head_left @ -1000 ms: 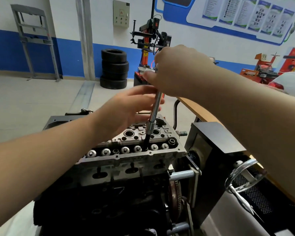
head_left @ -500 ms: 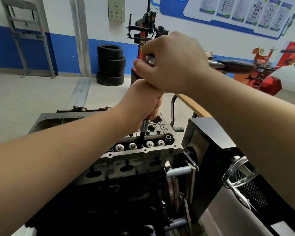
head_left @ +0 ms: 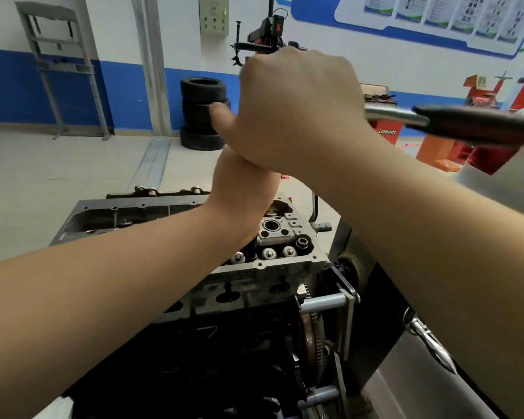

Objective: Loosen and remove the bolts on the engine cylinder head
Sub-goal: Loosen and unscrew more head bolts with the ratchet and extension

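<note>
The grey metal cylinder head (head_left: 263,273) sits on top of the dark engine block, with a row of round valve tops (head_left: 268,253) along its near edge. A ratchet wrench stands on the head; its black socket end (head_left: 252,251) shows just below my left hand (head_left: 242,192), which grips the upright extension bar. My right hand (head_left: 294,107) is stacked on top and grips the ratchet head. The wrench handle (head_left: 454,124), chrome then black, sticks out to the right. The bolt under the socket is hidden.
The engine hangs on a stand with a black box (head_left: 372,297) and a chrome crank handle (head_left: 427,337) at the right. A toothed flywheel (head_left: 310,337) faces me. Stacked tyres (head_left: 203,113), a tyre changer (head_left: 266,34) and orange machines (head_left: 442,146) stand behind on the workshop floor.
My left hand went from open beside the bar to gripping it under my right hand. The wrench handle swung out to the right. The view moved closer.
</note>
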`<action>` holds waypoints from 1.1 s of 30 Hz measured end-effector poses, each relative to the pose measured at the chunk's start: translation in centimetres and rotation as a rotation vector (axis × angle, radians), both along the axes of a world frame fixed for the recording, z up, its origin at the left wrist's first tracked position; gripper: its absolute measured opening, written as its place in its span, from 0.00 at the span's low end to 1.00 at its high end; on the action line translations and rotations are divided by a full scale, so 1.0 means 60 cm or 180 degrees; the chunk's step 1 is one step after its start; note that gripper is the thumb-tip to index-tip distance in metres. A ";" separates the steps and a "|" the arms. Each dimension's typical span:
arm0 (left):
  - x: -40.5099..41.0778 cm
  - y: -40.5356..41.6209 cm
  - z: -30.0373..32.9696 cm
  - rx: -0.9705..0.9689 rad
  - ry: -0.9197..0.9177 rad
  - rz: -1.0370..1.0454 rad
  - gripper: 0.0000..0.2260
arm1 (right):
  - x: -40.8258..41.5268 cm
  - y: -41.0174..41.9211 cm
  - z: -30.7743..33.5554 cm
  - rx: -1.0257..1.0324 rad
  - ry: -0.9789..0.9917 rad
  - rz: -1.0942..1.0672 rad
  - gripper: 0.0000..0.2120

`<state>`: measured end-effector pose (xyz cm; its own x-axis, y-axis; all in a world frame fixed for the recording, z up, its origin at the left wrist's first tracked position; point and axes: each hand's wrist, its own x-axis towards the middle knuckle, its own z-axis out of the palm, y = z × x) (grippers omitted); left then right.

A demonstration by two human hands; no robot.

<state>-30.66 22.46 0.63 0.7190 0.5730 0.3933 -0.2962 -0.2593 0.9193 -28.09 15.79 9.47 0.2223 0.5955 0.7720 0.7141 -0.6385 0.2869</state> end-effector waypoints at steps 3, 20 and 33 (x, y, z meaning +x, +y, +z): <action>-0.016 0.005 0.016 0.0069 0.0243 -0.0563 0.16 | 0.029 -0.017 0.005 0.0029 0.0621 0.0950 0.22; -0.015 0.025 0.023 -0.0020 0.0419 -0.1357 0.18 | 0.065 -0.042 -0.008 0.0443 0.1725 0.1863 0.21; -0.027 0.015 0.001 0.0055 0.0060 -0.0997 0.09 | 0.071 -0.031 -0.009 0.0308 0.1058 0.1338 0.23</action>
